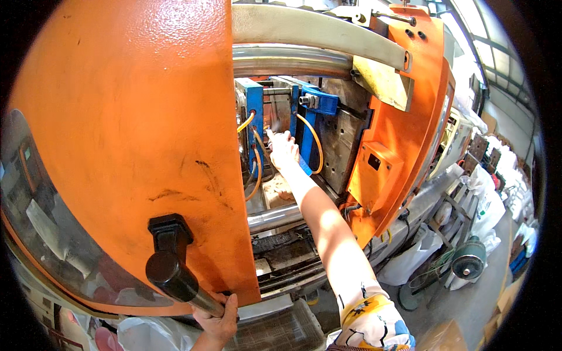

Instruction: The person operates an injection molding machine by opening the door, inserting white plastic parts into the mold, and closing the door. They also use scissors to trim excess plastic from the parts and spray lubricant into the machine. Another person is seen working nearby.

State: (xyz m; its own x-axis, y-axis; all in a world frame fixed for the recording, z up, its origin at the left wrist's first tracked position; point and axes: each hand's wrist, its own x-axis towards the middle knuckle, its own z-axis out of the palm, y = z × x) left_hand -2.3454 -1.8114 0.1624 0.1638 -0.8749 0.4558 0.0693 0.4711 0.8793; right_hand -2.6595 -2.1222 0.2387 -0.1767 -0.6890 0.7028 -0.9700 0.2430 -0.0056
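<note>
My left hand (pixel 218 320) is closed round the lower end of a black door handle (pixel 170 269). That handle is fixed to a large orange sliding door (pixel 146 117). Stretched into the machine's opening, my right hand (pixel 283 150) is at the gap between a blue mold plate (pixel 253 99) and a second blue plate (pixel 308 137). Its fingers are curled together near a small pale tip; what they hold, if anything, is too small to make out. Yellow and orange hoses (pixel 319 143) loop from the plates beside my wrist.
A polished bar (pixel 293 60) and a pale curved beam (pixel 316 29) cross above the opening. Another bar (pixel 275 218) runs below my right forearm. An orange housing (pixel 380 169) borders the right side. White sacks (pixel 410 257) and a green cylindrical thing (pixel 469 257) stand on the floor.
</note>
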